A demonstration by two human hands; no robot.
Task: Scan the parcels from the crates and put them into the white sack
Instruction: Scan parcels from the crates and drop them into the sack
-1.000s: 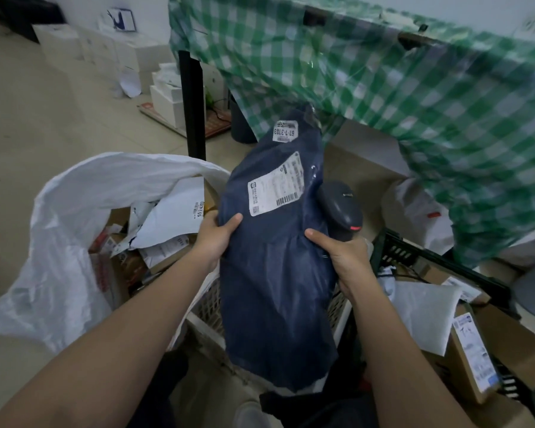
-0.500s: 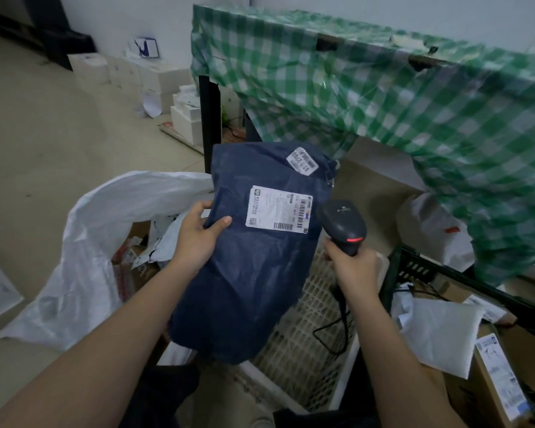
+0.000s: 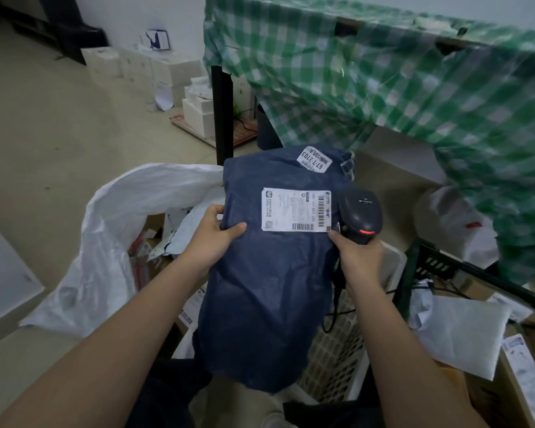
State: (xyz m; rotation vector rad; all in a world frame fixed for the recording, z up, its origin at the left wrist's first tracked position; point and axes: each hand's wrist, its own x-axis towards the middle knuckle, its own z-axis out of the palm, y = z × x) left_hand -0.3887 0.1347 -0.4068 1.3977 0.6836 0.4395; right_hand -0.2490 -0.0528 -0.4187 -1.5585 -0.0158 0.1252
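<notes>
Green-checked cloth (image 3: 414, 88) hangs off a table at about one o'clock, and pale floor runs away at ten o'clock toward stacked white boxes (image 3: 167, 72) along the wall. Dead centre, the person holds up a dark blue parcel (image 3: 269, 288), its label (image 3: 295, 210) facing them. Their left hand (image 3: 212, 234) pinches the parcel's left edge, thumb on the front. Their right hand (image 3: 357, 253) is wrapped round the handle of a black scanner (image 3: 360, 216), whose head sits just beside the label's right edge with a red light glowing. At nine o'clock the white sack (image 3: 112, 227) gapes open with parcels inside. Below the parcel stands a white crate (image 3: 337, 350); at four o'clock a dark crate (image 3: 439, 267) holds more packages.
</notes>
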